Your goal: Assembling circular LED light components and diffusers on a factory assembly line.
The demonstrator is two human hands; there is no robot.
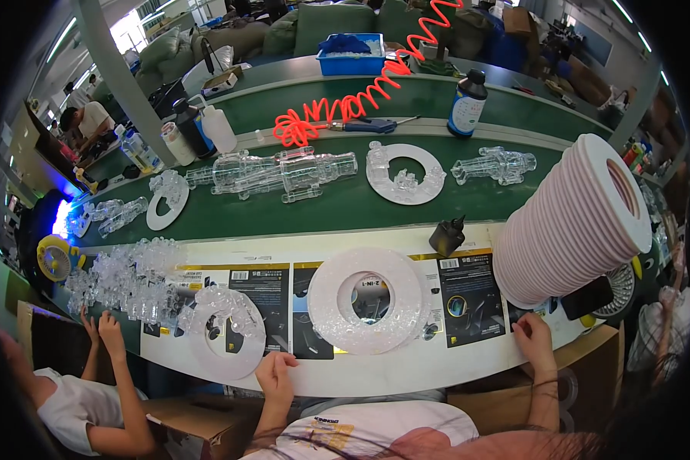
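My left hand point(276, 371) rests at the near edge of the white worktop with its fingers curled in and nothing visible in them. Just left of it lies a white foam ring point(245, 359) with clear plastic pieces on its far part. My right hand point(534, 338) is also loosely closed at the worktop edge, with no object showing in it. Behind it rises a tall, leaning stack of white foam rings point(556, 222). Between my hands, a thick white ring point(326, 303) carrying small clear pieces lies on black printed sheets point(471, 307).
Clear plastic assemblies point(284, 175) and another ring point(425, 157) lie on the green belt. Beyond are a coiled red air hose point(345, 107), a screwdriver point(376, 124) and a dark bottle point(467, 103). A small black bottle point(447, 236) stands nearer. A co-worker's hands point(103, 331) are left, beside heaped clear parts point(130, 280).
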